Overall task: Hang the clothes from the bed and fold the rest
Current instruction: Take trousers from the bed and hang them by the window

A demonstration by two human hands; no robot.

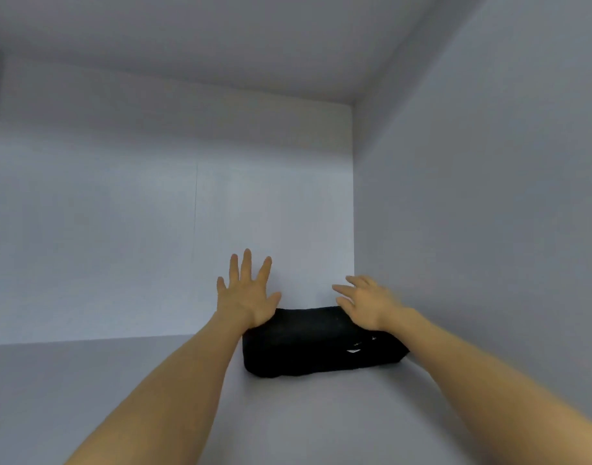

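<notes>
Black cloth, folded into a thick bundle (318,340), is lying on the white shelf (153,397) of what looks like a cupboard, tucked towards the back right corner where the rear panel (120,229) is meeting the right side wall (489,213).

Going from the left, your left hand (246,293) is hovering over the bundle's left end with all fingers spread and straight, so its grip is wide and holding nothing; only the heel of the palm seems to be meeting the cloth, though contact is hard to confirm. Your right hand (365,303) is sitting over the right end, fingers loosely extended towards the left, again a wide grip with nothing in it; whether the palm is touching the cloth is not clear.

The bundle is probably sitting in that corner so the walls are keeping the fold from slumping, and your flat palms at both ends suggest you are pressing or releasing rather than carrying.

Its long axis is running left to right, roughly along the rear panel, with the right end angling slightly towards you, by the side wall.
</notes>
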